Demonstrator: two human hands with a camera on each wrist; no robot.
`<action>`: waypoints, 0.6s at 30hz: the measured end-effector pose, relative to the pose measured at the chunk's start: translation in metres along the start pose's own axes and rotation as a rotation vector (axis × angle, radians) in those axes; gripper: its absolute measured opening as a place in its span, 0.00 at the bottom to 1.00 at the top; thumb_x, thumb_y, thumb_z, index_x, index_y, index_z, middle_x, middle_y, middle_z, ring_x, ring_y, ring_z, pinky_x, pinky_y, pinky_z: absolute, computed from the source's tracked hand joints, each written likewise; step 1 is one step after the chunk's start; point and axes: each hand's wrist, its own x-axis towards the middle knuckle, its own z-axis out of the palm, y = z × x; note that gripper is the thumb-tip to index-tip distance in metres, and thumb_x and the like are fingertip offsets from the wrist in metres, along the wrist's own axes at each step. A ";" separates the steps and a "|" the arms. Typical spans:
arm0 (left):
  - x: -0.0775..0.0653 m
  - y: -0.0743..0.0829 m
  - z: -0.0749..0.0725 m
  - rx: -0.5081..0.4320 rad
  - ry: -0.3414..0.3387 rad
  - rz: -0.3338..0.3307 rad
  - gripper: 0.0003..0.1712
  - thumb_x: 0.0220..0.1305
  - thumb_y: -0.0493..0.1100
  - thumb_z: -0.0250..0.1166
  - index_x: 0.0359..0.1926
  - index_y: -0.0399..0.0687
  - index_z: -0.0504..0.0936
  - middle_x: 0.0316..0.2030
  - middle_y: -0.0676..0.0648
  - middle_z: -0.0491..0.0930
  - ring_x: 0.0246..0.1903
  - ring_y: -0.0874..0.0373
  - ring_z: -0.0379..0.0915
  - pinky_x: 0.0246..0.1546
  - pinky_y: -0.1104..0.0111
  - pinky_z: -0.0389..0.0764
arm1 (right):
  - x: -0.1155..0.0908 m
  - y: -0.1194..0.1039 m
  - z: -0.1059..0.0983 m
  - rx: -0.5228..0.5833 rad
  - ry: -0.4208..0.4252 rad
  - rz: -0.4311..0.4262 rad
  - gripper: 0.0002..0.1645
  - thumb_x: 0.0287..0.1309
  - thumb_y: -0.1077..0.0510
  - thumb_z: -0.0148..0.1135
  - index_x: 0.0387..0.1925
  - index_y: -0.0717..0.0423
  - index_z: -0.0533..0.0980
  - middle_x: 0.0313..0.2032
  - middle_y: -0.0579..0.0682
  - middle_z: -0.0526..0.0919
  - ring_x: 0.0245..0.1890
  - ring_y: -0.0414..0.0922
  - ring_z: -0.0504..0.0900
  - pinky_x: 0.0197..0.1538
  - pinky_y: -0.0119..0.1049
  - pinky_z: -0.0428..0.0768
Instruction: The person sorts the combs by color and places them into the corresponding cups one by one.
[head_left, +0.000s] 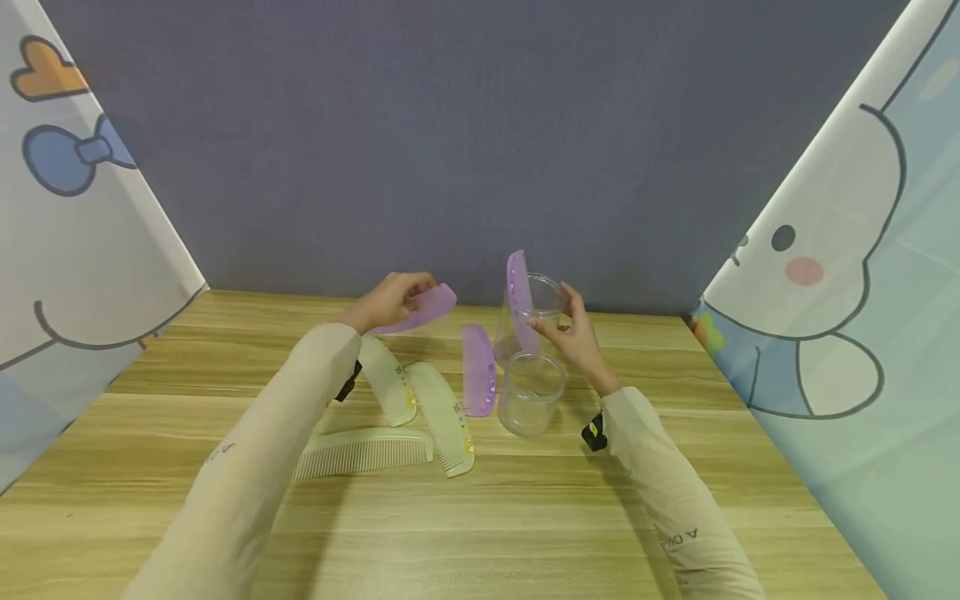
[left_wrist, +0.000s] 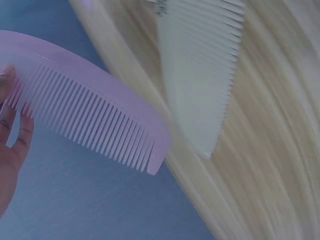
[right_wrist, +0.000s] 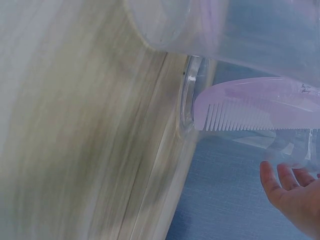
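The person's left hand [head_left: 393, 298] pinches a purple comb [head_left: 432, 307], its long axis slanting up and rightward toward the rear cup [head_left: 506, 337]. That cup stands to the hand's right, a second purple comb [head_left: 517, 283] tilted inside it. The right hand [head_left: 579, 335] is nearer the cup, thumb and fingers spanning it near the rim, though how firmly is hard to tell.

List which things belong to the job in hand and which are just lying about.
Job, apparently:
purple comb in left hand
far cup in right hand
comb inside it

Lying about, perhaps for later:
flat purple comb
near cup
three green combs
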 end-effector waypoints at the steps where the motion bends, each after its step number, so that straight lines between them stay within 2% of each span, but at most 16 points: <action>1: 0.001 0.001 -0.002 -0.015 0.014 0.001 0.20 0.52 0.22 0.56 0.46 0.40 0.75 0.32 0.42 0.76 0.31 0.52 0.70 0.33 0.62 0.74 | 0.000 0.000 0.000 -0.003 -0.003 0.001 0.49 0.54 0.60 0.63 0.68 0.63 0.44 0.67 0.64 0.54 0.65 0.64 0.55 0.61 0.58 0.63; 7: 0.009 0.011 -0.012 -0.096 0.096 -0.001 0.19 0.53 0.24 0.59 0.46 0.39 0.74 0.33 0.40 0.76 0.33 0.50 0.73 0.33 0.62 0.75 | 0.000 0.000 -0.001 -0.013 -0.025 0.004 0.49 0.55 0.60 0.62 0.69 0.60 0.43 0.68 0.64 0.53 0.66 0.62 0.53 0.62 0.58 0.63; 11: 0.017 0.020 -0.019 -0.152 0.137 -0.031 0.18 0.54 0.28 0.62 0.47 0.38 0.74 0.34 0.38 0.77 0.33 0.48 0.75 0.32 0.61 0.79 | 0.000 0.001 -0.002 -0.011 -0.026 0.005 0.49 0.55 0.60 0.62 0.69 0.59 0.42 0.68 0.65 0.52 0.66 0.62 0.53 0.62 0.58 0.63; 18: 0.030 0.036 -0.031 -0.261 0.218 -0.082 0.18 0.56 0.33 0.63 0.49 0.40 0.73 0.39 0.40 0.76 0.38 0.49 0.76 0.38 0.59 0.81 | 0.000 0.000 -0.001 -0.005 -0.024 0.012 0.49 0.55 0.60 0.62 0.69 0.61 0.43 0.68 0.62 0.53 0.66 0.62 0.54 0.61 0.57 0.64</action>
